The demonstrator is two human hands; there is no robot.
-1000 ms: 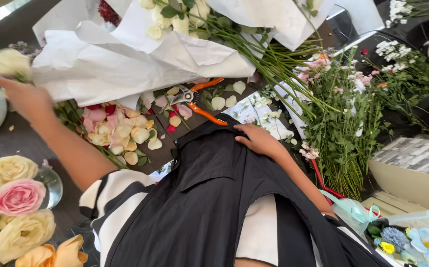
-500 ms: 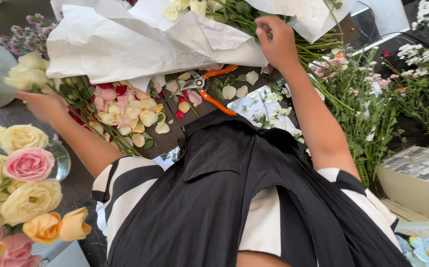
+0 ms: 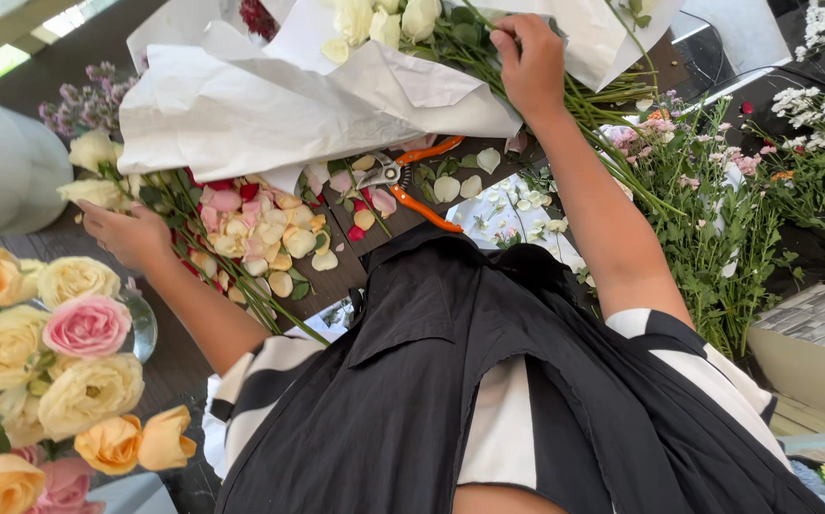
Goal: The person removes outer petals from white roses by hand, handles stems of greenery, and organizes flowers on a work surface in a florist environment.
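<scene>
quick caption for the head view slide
Left hand holds cream roses while right hand reaches into paper-wrapped stems above orange shears.

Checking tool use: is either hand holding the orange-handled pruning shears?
No, the orange-handled pruning shears lie on the dark table among petals, while the left hand grips cream rose stems and the right hand reaches into green stems.

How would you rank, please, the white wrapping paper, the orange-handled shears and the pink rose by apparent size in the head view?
1. White wrapping paper, by far the largest.
2 and 3. Orange-handled shears and pink rose: unsure; the shears look longer, but the rose sits nearer the camera.
</scene>
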